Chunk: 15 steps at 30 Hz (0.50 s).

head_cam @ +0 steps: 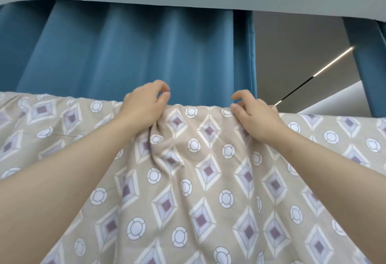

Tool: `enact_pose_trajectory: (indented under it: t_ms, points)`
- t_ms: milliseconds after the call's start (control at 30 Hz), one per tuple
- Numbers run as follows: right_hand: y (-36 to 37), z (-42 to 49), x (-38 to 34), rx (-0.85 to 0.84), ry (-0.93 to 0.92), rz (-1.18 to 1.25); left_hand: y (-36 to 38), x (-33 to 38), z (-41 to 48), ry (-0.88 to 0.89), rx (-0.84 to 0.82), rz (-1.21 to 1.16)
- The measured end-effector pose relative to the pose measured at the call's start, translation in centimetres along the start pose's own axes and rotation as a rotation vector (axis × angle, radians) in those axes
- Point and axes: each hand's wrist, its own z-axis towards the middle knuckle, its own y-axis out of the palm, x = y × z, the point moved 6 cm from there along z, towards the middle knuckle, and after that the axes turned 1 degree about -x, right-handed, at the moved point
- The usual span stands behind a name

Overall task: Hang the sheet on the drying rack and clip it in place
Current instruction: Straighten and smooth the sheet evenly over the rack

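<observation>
From where I stand, all that shows of the person is two arms, bare as far up as I can see and bare down to the fingertips. The bare left forearm (69,171) is smooth and rounded, broad toward the elbow and narrowing evenly to the wrist. The bare right forearm (334,171) has the same build. The left hand (144,105) is soft and full, with shortish fingers. The right hand (259,119) matches it, its knuckles showing only as low bumps. The two thumbnails on view are plain and trimmed close to the fingertip.
</observation>
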Motion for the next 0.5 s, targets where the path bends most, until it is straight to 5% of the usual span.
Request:
enact_pose_trajectory:
  t_ms: [100, 367, 500]
  points:
    - [0.8, 0.7, 0.7, -0.022, 0.045, -0.123, 2.1, -0.1, 0.7, -0.064, -0.216, 0.174]
    - [1.0, 1.0, -0.2, 0.012, 0.066, -0.198, -0.9, -3.2, -1.3, -0.136, 0.074, 0.412]
    - [0.4, 0.9, 0.0, 0.009, 0.123, -0.255, -0.8, -3.2, -0.6, -0.124, -0.107, 0.285]
